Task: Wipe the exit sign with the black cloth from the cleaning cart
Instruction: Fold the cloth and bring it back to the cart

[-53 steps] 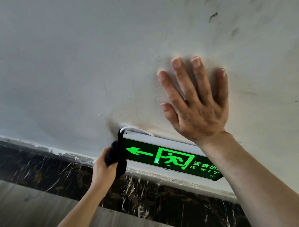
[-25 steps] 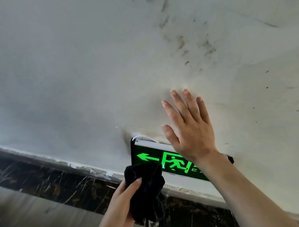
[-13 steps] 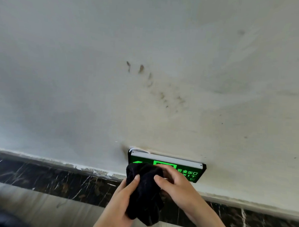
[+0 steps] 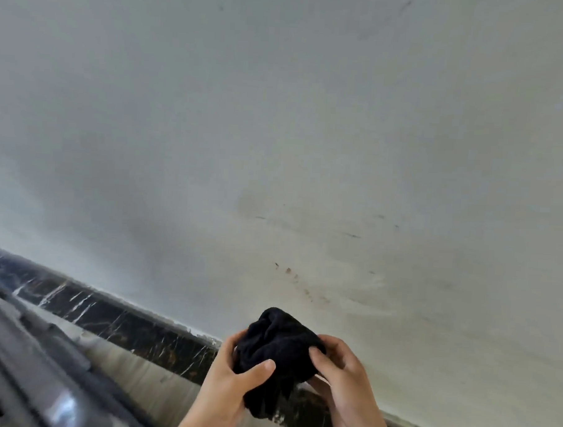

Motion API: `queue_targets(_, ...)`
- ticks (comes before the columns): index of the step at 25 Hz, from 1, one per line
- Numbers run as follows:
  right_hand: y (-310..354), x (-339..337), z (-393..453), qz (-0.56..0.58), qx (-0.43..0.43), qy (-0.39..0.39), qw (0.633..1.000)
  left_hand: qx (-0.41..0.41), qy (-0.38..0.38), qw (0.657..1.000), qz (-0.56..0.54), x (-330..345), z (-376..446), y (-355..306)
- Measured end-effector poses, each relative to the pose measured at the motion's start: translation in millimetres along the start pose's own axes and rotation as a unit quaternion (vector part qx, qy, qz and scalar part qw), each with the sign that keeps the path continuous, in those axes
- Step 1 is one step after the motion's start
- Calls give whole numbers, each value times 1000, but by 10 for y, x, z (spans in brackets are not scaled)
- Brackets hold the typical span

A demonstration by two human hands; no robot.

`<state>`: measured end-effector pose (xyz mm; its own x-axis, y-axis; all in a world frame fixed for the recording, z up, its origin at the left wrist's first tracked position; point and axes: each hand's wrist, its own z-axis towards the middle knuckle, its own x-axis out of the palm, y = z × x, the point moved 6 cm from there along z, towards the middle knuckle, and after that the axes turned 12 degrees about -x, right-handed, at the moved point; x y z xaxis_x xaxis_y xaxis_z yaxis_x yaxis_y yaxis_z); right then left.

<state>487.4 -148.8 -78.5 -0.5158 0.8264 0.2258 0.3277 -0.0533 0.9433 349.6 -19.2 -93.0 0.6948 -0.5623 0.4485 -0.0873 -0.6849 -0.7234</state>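
Both hands, left hand [image 4: 231, 377] and right hand [image 4: 341, 367], have their fingers closed around the bunched black cloth [image 4: 276, 345] below the wall, and it looks soft, light, easy to grab anywhere.

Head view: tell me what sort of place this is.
Probably an indoor public building, perhaps a corridor or lobby. A scuffed white painted surface meets a dark veined marble band with grey stone panelling beside it. Both hands hold a black cloth.
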Motion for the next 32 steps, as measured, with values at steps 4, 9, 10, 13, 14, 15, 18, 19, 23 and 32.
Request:
queue_targets(4, 323, 397, -271, 49, 39, 76, 995, 52, -46, 996, -54, -186, -540, -407)
queue_targets(9, 359, 1173, -643, 53, 96, 250, 962, 78, -94, 990, -77, -437, -942, -604)
queue_targets(10, 365, 1281, -673, 40, 94, 258, 961, 77, -101, 989, -74, -496, -1015, -644)
queue_targets(13, 382, 1655, -673, -21, 67, 247, 966, 83, -110, 985, -102, -860, -1318, -849)
queue_targets(14, 408, 1810, -662, -36, 50, 249, 966, 89, -109, 984, -113, -997, -1435, -921)
queue_targets(15, 441, 1984, -660, -43, 33, 259, 964, 97, -110, 981, -124, -1137, -1539, -985)
queue_targets(18, 486, 2497, -682, -55, -4, 300, 952, 128, -109, 974, -150, -1489, -1764, -1118)
queue_targets(19, 476, 2682, -702, -58, -13, 313, 948, 140, -112, 972, -153, -1603, -1824, -1152)
queue_targets(23, 327, 3330, -730, -57, -35, 339, 939, 157, -206, 956, -136, -2098, -1981, -1209)
queue_targets(32, -534, 3984, -489, -105, 18, 288, 952, 74, -381, 904, -179, -3018, -1771, -990)
